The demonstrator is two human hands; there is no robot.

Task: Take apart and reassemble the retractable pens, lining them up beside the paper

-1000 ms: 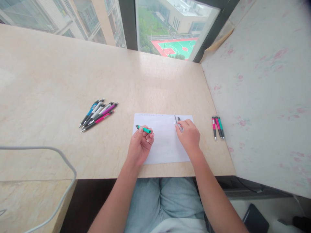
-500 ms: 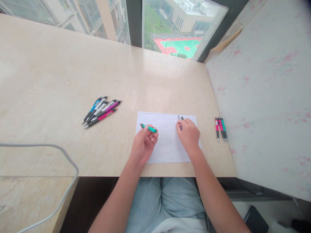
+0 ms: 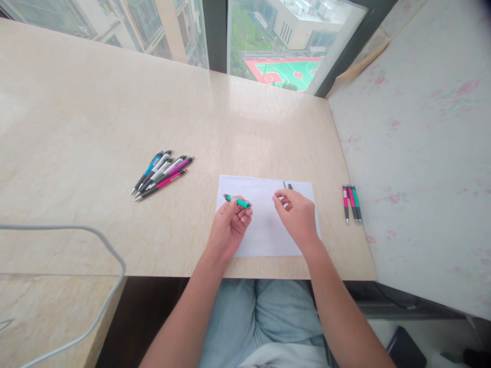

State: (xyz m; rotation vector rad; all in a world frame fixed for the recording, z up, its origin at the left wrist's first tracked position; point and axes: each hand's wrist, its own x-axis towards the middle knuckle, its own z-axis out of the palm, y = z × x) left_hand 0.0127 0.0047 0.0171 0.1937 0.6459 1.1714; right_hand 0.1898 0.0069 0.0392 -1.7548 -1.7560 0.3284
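Pen barrel (image 3: 243, 203), green, up over the left half of the sheet of paper (image 3: 264, 237), clamped right now between thumb and fingers of the left hand (image 3: 229, 225). Likely light, stiff, slightly slippery; best gripped mid-length. Long axis aslant: dark end toward the sheet's left edge, green end toward its middle. Right hand (image 3: 297, 217) over the sheet's right side, fingertips drawn close, impossible to tell whether pinching anything. Beyond, thin dark rod (image 3: 284, 183) and black piece (image 3: 290, 186) near the sheet's far edge. Bunched pens (image 3: 164, 175) left of the sheet, pen row (image 3: 352, 199) right.
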